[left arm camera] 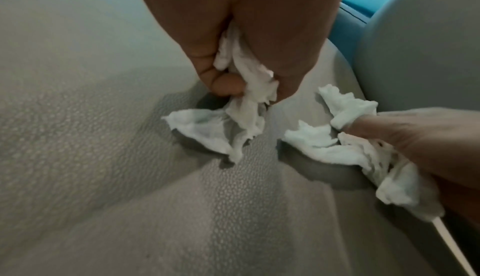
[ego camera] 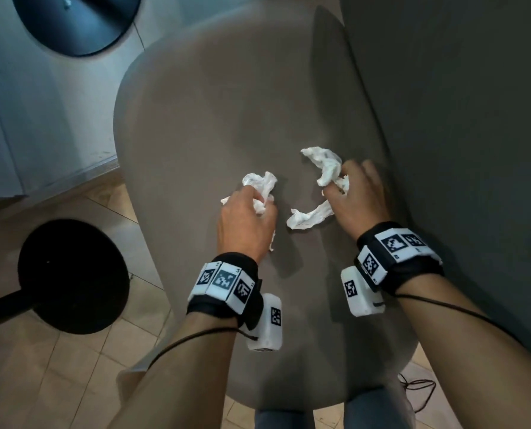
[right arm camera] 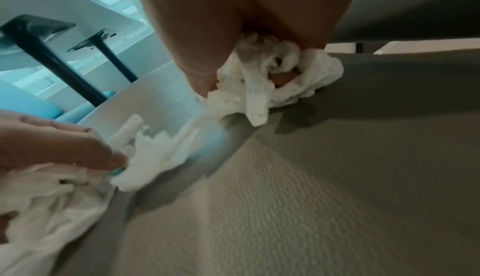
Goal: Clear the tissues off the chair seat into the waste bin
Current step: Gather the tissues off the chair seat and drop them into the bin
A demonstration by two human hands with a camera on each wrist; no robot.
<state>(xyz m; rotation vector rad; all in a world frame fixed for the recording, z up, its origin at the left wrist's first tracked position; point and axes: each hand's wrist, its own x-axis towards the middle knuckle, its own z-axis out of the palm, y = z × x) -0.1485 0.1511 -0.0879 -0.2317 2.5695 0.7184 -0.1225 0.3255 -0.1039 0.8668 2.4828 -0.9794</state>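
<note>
Crumpled white tissues lie in the middle of the grey chair seat [ego camera: 227,103]. My left hand [ego camera: 258,201] grips one tissue [ego camera: 260,180], its fingers curled round it; in the left wrist view the left hand [left arm camera: 244,89] pinches this tissue [left arm camera: 221,130], whose loose end trails on the seat. Just to the right, my right hand [ego camera: 335,187] holds a longer twisted tissue [ego camera: 324,164], and a strand [ego camera: 309,216] of it rests on the seat. In the right wrist view the right hand [right arm camera: 249,69] has this tissue [right arm camera: 275,89] bunched in its fingers. No waste bin is in view.
The chair's dark backrest [ego camera: 459,119] rises close on the right of my right hand. A black round base with a pole [ego camera: 72,274] stands on the wooden floor at the left, and another dark round base [ego camera: 78,20] lies at the top left. A thin cable [ego camera: 419,388] trails on the floor.
</note>
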